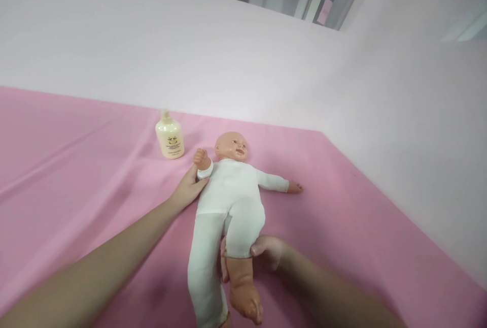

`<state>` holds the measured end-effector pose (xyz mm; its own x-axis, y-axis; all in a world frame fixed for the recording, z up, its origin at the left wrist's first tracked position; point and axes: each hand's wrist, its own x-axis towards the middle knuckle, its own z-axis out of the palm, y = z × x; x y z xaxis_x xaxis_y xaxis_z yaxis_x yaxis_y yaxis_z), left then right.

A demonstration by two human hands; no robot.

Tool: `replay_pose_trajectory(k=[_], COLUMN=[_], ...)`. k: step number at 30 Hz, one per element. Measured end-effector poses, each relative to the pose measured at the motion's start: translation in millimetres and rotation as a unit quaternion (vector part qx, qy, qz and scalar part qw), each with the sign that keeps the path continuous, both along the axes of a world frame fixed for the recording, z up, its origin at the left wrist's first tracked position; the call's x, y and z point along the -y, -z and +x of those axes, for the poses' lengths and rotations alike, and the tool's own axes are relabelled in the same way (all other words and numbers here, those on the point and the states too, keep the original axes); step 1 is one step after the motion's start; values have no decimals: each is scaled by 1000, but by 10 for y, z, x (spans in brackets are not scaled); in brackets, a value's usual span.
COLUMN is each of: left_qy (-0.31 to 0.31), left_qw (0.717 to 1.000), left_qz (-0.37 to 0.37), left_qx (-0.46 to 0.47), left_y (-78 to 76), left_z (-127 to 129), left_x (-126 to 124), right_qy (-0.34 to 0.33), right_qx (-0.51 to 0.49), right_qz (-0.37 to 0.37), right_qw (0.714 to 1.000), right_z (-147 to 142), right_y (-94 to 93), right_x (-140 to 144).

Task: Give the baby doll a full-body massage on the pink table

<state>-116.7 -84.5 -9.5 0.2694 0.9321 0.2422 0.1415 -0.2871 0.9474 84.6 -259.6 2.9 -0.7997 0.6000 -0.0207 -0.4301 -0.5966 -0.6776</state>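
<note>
Where the picture ends at its near edge, both forearms and the doll's (228, 201) left-side foot are cut off. Its other leg is bare below the knee, the white trouser leg pushed up, and the right hand (268, 252) is closed around that leg, fingers mostly hidden behind it. On the pink worktop (76, 165) the doll lies on its back, head far, in a white suit. Left of its chest, the left hand (188, 188) grips the doll's raised wrist. Farther left stands a cream pump bottle (169, 137), label too small to read.
</note>
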Motion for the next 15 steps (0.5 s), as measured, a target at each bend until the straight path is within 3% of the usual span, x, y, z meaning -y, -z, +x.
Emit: replay_pose_trajectory(k=[9, 15], left_qy=[2, 5], left_qw=[1000, 999], left_qz=[-23, -32], left_qx=[3, 19], left_y=[39, 49], left_z=[-26, -26], left_x=[-21, -27], right_qy=[-76, -90], right_qx=[51, 56], right_qz=[7, 7], right_qw=[996, 994], right_z=[98, 145], right_y=[-79, -19], right_x=[27, 15])
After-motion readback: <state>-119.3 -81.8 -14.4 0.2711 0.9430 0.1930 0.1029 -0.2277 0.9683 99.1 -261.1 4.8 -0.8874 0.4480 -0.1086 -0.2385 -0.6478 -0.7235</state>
